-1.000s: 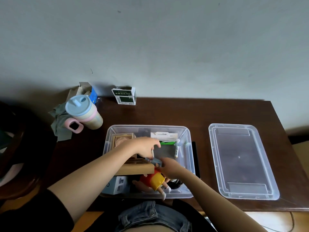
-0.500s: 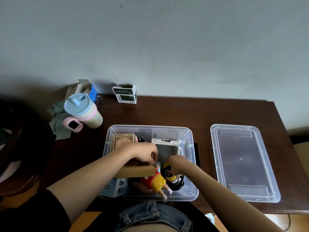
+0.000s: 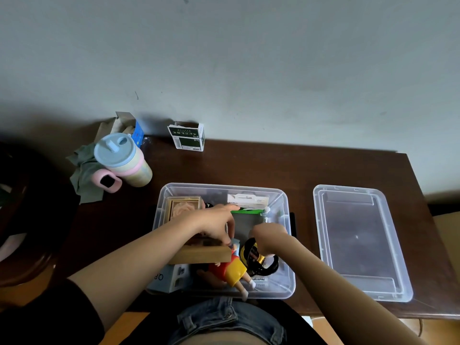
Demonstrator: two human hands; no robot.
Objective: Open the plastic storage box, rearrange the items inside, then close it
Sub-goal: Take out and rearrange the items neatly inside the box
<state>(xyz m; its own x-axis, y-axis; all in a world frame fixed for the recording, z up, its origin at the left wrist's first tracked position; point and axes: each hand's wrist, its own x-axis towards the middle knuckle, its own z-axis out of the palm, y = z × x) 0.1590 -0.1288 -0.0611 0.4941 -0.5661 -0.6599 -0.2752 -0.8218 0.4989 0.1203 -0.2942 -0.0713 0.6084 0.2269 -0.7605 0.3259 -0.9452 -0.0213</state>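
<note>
While inside open storage box [image 3: 224, 192]: left hand [image 3: 214, 226] fingers curled, contact unclear; right hand [image 3: 270, 236] likewise. Light rigid contents; grip by edges.

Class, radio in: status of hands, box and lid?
Both hands inside open box, grip unclear. Lid off, right of box. Nothing blocking.

Inside the storage box [image 3: 278, 200], the left hand [image 3: 211, 225] covers part of the wooden box [image 3: 184, 207] at its nine o'clock, the right hand [image 3: 270, 236] hides its own fingertips and whatever they touch, and the lettering on the packages is too small to read.
</note>
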